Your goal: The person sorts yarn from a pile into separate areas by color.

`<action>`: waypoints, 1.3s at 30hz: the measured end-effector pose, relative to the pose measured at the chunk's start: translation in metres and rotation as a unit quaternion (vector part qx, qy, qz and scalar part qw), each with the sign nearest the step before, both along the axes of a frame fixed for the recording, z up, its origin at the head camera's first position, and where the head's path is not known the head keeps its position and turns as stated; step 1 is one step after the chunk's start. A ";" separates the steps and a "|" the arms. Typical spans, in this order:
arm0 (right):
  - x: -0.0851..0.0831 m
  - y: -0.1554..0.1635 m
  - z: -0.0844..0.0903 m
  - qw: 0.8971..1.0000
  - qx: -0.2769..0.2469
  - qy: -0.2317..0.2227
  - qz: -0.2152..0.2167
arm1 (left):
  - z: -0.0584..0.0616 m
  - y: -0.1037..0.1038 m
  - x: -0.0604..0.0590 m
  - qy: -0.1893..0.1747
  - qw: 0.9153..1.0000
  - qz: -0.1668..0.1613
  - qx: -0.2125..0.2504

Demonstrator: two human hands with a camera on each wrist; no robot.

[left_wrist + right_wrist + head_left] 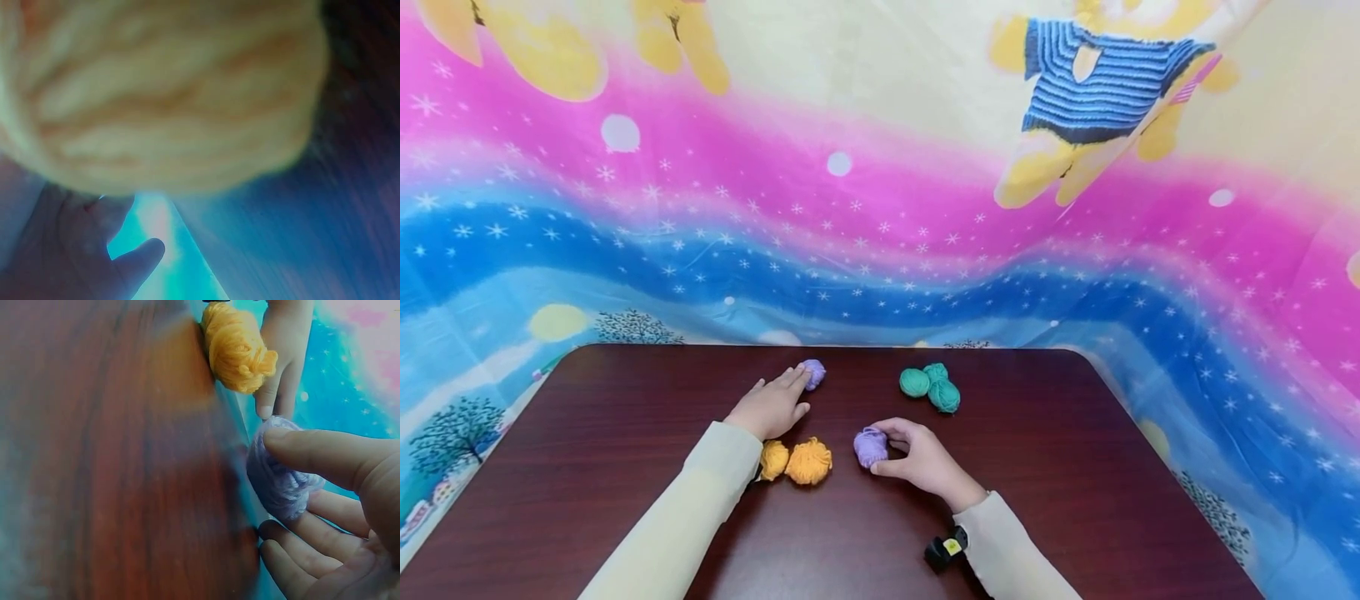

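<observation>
A dark wooden table (587, 467) sits against a bright cartoon cloth backdrop (880, 208), pink and blue with stars. Take the big orange yarn ball (808, 461) as our marker, near the middle of the table. Just to its right, the right hand (921, 458) has thumb and fingers curled round a purple yarn ball (870, 447), pinching it against the tabletop; the right wrist view shows the thumb on top and fingers beneath. Hard against the marker's left, a smaller orange ball (773, 459) peeks out from under the left sleeve. Beyond the marker, toward the backdrop, the left hand (771, 406) lies flat, fingers straight, tips touching a second purple ball (813, 373). Farther right and back, three green balls (931, 387) huddle together, touching.
</observation>
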State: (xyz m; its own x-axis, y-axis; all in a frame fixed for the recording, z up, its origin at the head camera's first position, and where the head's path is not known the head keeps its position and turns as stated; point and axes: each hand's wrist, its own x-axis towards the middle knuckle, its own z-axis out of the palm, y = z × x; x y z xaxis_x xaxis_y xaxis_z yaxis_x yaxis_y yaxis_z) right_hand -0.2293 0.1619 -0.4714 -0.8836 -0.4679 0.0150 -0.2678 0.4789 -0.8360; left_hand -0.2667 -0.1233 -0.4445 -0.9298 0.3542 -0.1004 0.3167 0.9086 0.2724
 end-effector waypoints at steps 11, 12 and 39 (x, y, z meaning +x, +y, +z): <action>0.007 0.003 0.000 1.000 -0.001 -0.007 0.014 | 0.001 0.001 0.000 -0.002 1.000 -0.001 -0.003; 0.008 0.003 0.000 1.000 0.001 -0.004 0.015 | 0.001 0.001 0.000 -0.003 1.000 -0.001 -0.002; 0.002 0.007 -0.008 0.998 -0.003 -0.007 0.055 | -0.001 0.001 0.000 -0.003 1.000 0.002 0.007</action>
State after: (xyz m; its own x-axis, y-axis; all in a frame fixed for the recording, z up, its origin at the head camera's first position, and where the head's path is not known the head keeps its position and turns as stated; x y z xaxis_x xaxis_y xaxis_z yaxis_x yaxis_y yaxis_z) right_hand -0.2270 0.1688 -0.4793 -0.8268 -0.5625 0.0062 -0.3074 0.4425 -0.8425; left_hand -0.2671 -0.1227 -0.4455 -0.9304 0.3524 -0.1011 0.3121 0.9059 0.2862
